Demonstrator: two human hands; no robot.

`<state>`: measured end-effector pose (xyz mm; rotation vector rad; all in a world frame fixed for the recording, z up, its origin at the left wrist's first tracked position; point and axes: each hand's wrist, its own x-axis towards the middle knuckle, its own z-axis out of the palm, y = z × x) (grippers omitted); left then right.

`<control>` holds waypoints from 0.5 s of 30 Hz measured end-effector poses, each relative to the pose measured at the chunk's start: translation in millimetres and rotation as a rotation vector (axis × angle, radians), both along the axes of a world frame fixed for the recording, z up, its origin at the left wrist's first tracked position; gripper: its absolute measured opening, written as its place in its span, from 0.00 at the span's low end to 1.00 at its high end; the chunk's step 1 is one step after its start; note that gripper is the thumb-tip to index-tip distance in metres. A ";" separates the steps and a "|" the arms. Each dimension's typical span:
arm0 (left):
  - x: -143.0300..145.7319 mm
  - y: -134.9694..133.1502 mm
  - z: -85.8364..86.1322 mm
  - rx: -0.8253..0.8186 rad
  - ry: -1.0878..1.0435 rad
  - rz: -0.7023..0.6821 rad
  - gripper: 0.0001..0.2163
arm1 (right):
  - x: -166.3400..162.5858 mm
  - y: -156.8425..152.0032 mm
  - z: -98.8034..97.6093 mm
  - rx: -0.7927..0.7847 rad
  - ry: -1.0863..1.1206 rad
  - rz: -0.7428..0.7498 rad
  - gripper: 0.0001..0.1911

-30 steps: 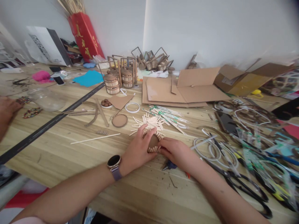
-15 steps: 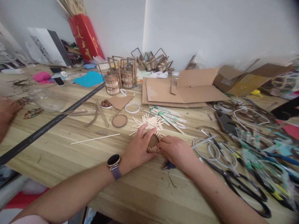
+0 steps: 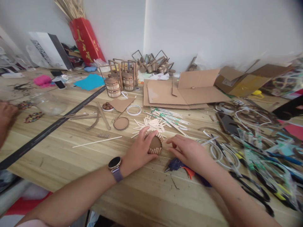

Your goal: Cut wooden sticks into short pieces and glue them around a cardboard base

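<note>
My left hand (image 3: 139, 150), with a smartwatch (image 3: 115, 163) at its wrist, curls round a small round cardboard disc ringed with short wooden sticks (image 3: 155, 143) that lies on the wooden table (image 3: 71, 157). My right hand (image 3: 187, 151) hovers just right of the disc, its thumb and fingers pinched together, apart from the disc; whether anything is between them I cannot make out. A pile of short wooden sticks (image 3: 151, 123) lies just beyond the disc. A blue and orange tool (image 3: 181, 165) lies under my right wrist.
Another person's hand (image 3: 6, 118) shows at the left edge near beads and a glass jar (image 3: 48, 102). Finished stick baskets (image 3: 113, 85), flat cardboard (image 3: 180, 91), a long black strip (image 3: 47, 130), white rings (image 3: 133, 109) and scissors (image 3: 251, 189) among plastic bags crowd the table.
My right hand has let go of the stick-ringed disc and drawn a little to the right. My left hand still holds the disc in place.
</note>
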<state>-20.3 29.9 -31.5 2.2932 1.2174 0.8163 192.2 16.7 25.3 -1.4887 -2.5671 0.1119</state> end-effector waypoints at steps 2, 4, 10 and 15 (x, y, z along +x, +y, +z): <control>0.3 -1.3 0.5 -0.005 0.002 0.018 0.43 | 16.5 -4.0 3.2 -0.034 0.037 -0.065 0.09; 1.2 -3.2 1.1 0.003 -0.003 0.039 0.44 | 35.5 -10.2 4.1 -0.090 0.039 -0.147 0.14; 6.0 -8.4 2.3 0.047 0.027 0.099 0.45 | 73.5 -30.0 -2.5 -0.502 0.022 -0.288 0.10; 9.9 -9.0 4.0 0.039 0.040 0.133 0.44 | 68.3 -34.4 -5.9 -0.570 0.077 -0.228 0.06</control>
